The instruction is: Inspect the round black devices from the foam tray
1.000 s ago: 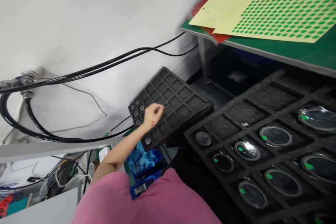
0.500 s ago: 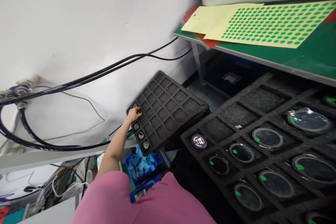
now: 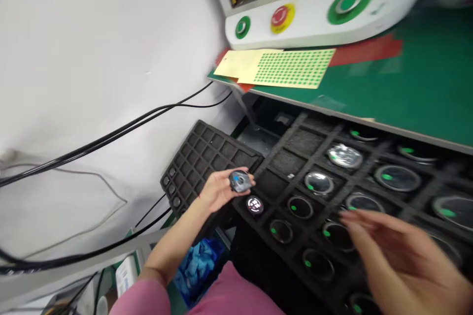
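Left hand (image 3: 218, 191) pinching small round dark lens (image 3: 239, 181) above black foam compartment tray (image 3: 201, 157), right hand (image 3: 399, 256) blurred, fingers spread, empty, over larger black foam tray (image 3: 332, 128) of round lenses.

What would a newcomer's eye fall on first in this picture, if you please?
Most likely the left hand at centre, its fingers holding a small round part above the edge of the small black foam tray. Next comes the big foam tray to the right, full of round glass discs with green dots, with the blurred right hand open over it. Behind, a sheet of green dot stickers lies on the green bench.
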The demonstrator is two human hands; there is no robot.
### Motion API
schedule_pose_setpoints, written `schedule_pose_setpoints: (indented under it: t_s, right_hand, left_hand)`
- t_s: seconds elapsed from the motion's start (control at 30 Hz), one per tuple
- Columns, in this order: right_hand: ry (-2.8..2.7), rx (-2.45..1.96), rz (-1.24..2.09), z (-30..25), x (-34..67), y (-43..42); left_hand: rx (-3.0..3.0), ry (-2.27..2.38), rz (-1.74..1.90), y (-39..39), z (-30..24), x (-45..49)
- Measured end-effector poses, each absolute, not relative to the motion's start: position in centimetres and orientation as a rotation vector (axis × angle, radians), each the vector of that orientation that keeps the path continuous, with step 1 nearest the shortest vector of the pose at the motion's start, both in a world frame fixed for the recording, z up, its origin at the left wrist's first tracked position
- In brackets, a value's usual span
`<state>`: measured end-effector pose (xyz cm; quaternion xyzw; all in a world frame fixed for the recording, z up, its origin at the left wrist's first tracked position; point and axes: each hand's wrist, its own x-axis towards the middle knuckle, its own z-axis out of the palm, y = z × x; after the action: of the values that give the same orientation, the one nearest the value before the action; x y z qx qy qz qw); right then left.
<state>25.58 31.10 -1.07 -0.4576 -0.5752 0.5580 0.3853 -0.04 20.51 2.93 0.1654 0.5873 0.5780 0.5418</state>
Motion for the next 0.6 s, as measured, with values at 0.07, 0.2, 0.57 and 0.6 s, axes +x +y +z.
schedule_pose_setpoints:
  t_s: [0.07,0.2,0.57,0.6]
  right_hand:
    - [-1.563,-1.127,1.392,-0.4,24.8,31.4]
    - [-1.631,-1.088,1.302,1.0,24.6,32.1]
    - [-1.734,-0.973,1.105,2.9,26.4,34.3]
    - [-1.740,-0.982,1.096,3.1,26.4,34.4]
  left_hand:
    - [0.359,1.148,1.327,23.0,2.6,2.9]
    - [0.376,0.890,1.241,26.6,2.1,6.3]
    - [0.462,0.959,1.076,29.5,2.5,9.6]
    - [0.475,0.991,1.062,29.5,2.6,9.7]
